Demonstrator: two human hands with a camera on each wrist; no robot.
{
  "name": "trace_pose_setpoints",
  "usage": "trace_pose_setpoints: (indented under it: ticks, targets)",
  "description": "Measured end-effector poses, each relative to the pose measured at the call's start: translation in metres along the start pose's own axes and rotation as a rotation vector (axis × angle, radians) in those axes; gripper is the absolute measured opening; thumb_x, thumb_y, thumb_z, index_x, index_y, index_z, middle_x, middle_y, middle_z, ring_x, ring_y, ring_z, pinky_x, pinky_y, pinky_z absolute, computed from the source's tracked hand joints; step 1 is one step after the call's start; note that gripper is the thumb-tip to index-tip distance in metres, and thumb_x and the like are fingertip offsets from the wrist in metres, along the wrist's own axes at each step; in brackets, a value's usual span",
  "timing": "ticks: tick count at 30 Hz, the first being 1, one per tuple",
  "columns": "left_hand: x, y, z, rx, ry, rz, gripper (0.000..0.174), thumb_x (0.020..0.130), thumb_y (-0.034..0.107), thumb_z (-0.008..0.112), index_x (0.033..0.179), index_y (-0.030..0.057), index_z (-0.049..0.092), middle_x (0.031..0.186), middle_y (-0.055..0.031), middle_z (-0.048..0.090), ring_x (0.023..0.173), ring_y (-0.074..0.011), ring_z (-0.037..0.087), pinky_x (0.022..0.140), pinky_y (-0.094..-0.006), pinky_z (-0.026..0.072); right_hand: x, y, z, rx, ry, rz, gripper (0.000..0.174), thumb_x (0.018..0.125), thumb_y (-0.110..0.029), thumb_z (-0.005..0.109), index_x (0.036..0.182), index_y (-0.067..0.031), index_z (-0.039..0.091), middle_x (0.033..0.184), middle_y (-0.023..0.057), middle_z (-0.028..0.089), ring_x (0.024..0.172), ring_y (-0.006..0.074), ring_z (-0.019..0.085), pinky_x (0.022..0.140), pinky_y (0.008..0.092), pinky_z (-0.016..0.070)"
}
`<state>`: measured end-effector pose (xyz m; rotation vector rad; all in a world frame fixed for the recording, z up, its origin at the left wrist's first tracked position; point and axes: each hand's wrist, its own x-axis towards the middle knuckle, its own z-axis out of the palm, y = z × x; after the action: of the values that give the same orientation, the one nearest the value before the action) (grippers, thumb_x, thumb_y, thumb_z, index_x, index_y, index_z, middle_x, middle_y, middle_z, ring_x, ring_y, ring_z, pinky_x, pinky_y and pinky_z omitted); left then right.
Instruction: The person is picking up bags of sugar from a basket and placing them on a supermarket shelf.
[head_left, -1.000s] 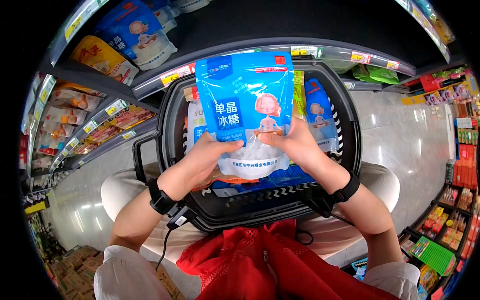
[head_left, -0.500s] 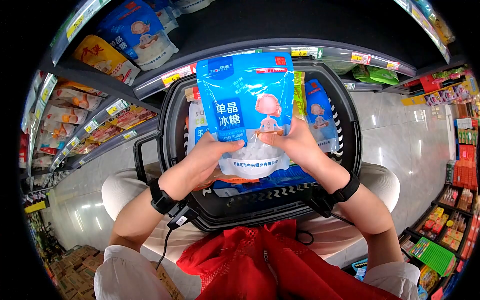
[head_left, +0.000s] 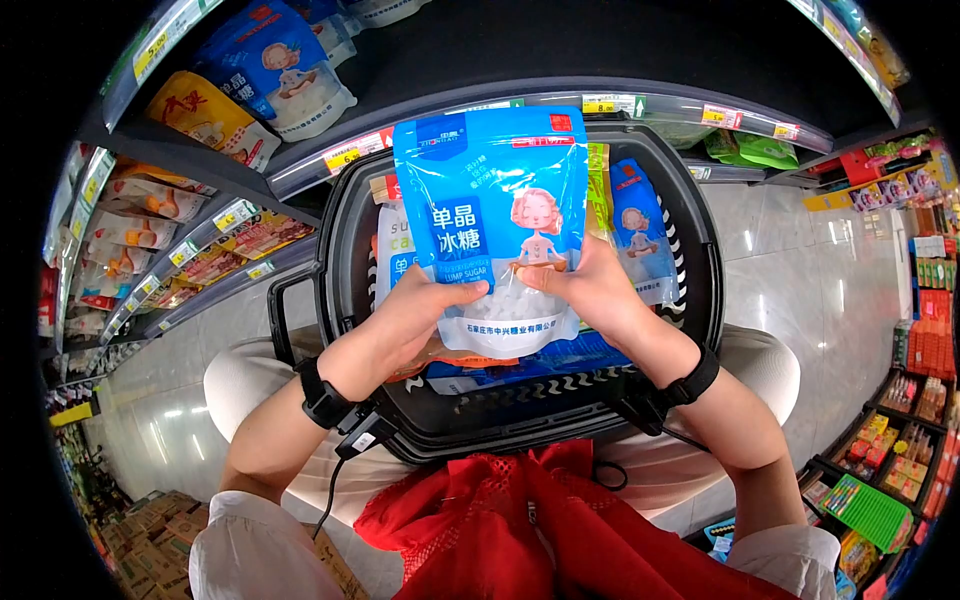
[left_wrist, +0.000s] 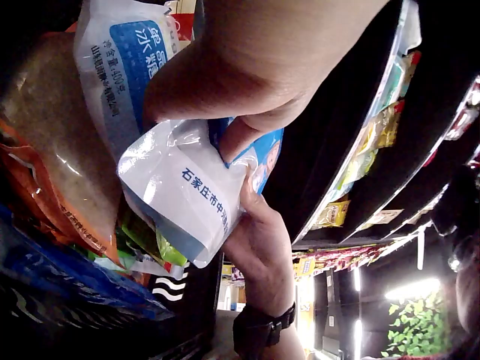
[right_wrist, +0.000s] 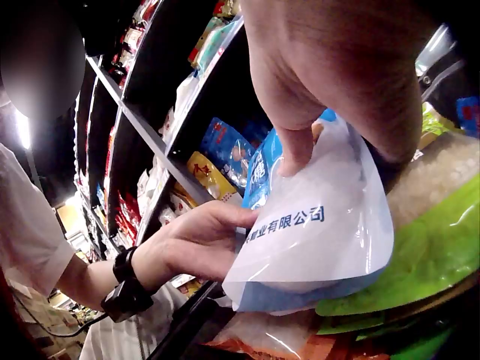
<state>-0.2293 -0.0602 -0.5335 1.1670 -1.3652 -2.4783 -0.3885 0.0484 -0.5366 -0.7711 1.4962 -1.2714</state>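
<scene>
Both hands hold a blue and clear pouch of lump sugar [head_left: 490, 200] upright above a black shopping basket [head_left: 340, 240]. The left hand [head_left: 415, 312] grips its lower left side, thumb across the front; the right hand [head_left: 600, 292] grips the lower right side the same way. The fingers behind the pouch are hidden in the head view. White crystals show through its lower part, and the pouch's white base [left_wrist: 180, 195] faces the left wrist camera. Beneath it in the basket lie a white and blue bag [left_wrist: 124, 67], an orange-edged bag [left_wrist: 67, 150] and a green bag [right_wrist: 435, 247].
Another blue pouch [head_left: 640, 225] stands at the basket's right side. Dark shelves with price tags [head_left: 610, 102] run behind the basket, holding a blue pouch [head_left: 280, 70] and a yellow bag [head_left: 205, 115] at left. Snack racks [head_left: 930, 330] line the far right.
</scene>
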Motion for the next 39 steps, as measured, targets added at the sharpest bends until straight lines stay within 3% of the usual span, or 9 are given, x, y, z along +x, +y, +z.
trace_pose_setpoints:
  ticks: [11, 34, 37, 39]
  targets:
    - [0.0, -0.001, 0.0, -0.013, -0.011, 0.014, 0.029, 0.075, 0.003, 0.059, 0.104, -0.0003, 0.053, 0.098, -0.0101, 0.058, 0.092, -0.019, 0.055, 0.082, -0.0321, 0.0416, 0.002, 0.005, -0.001, 0.009, -0.008, -0.004, 0.039, 0.07, -0.004, 0.066, 0.105, 0.0007, 0.049, 0.094, 0.0086, 0.059, 0.083, 0.0132, 0.056, 0.072, 0.0278, 0.0457]
    - [0.0, -0.001, -0.001, -0.029, -0.008, 0.014, 0.029, 0.075, 0.003, 0.059, 0.103, -0.0006, 0.054, 0.099, -0.0101, 0.058, 0.091, -0.0196, 0.056, 0.08, -0.0327, 0.0433, 0.001, 0.002, -0.001, -0.022, -0.005, -0.022, 0.04, 0.072, -0.003, 0.065, 0.109, -0.0009, 0.048, 0.098, 0.0074, 0.059, 0.088, 0.0133, 0.055, 0.078, 0.0282, 0.0444]
    - [0.002, -0.004, -0.003, -0.059, -0.042, -0.001, 0.031, 0.074, 0.003, 0.062, 0.104, 0.0031, 0.054, 0.099, -0.0058, 0.058, 0.092, -0.0164, 0.055, 0.083, -0.0309, 0.041, 0.003, 0.008, -0.002, 0.018, -0.012, 0.006, 0.04, 0.072, -0.002, 0.065, 0.108, -0.0012, 0.049, 0.097, 0.0068, 0.059, 0.089, 0.0129, 0.055, 0.078, 0.0282, 0.0441]
    - [0.001, -0.005, -0.002, -0.021, 0.002, 0.04, 0.03, 0.074, 0.004, 0.06, 0.104, -0.0007, 0.053, 0.097, -0.0096, 0.059, 0.09, -0.019, 0.056, 0.08, -0.0318, 0.0436, 0.003, 0.003, -0.002, -0.022, -0.005, -0.024, 0.038, 0.073, -0.005, 0.064, 0.108, -0.0013, 0.049, 0.097, 0.0065, 0.059, 0.09, 0.0126, 0.054, 0.078, 0.0277, 0.0437]
